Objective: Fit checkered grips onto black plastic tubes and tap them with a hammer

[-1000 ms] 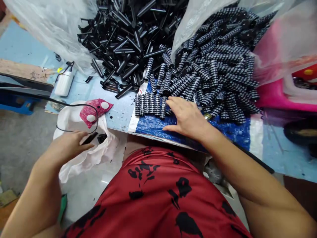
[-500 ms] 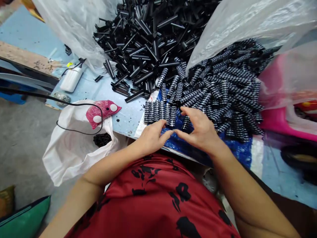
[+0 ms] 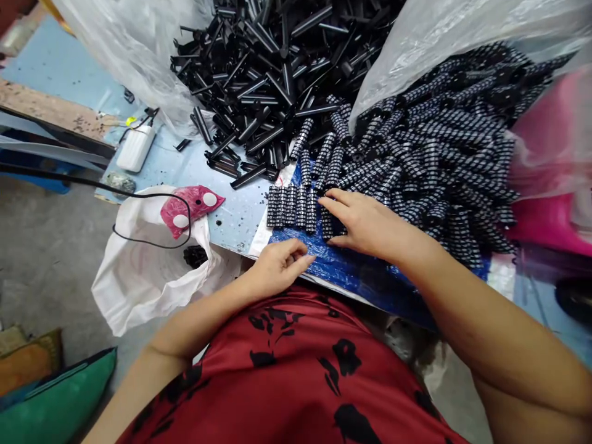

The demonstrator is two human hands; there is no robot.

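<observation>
My right hand (image 3: 365,223) lies with its fingers stretched out over the right end of a short row of black ribbed sleeves with white marks (image 3: 291,206), lined up side by side on a blue woven sheet (image 3: 351,271). Its fingertips touch the last sleeve in the row. My left hand (image 3: 280,265) rests at the table's near edge just below the row, fingers curled in against the thumb; what they hold, if anything, is hidden. A big heap of the same ribbed sleeves (image 3: 439,154) spreads behind my right hand.
A pile of plain black tubes (image 3: 268,80) spills from a clear plastic bag (image 3: 139,49) at the back. A white bag (image 3: 139,277) hangs off the table's left edge, with a pink pouch (image 3: 189,206), a black cable (image 3: 139,197) and a white box (image 3: 135,148) nearby. Something pink (image 3: 550,216) stands at the right.
My left hand came up from the white bag to the table edge. My right hand met it in front of the row, then moved back onto the row's right end.
</observation>
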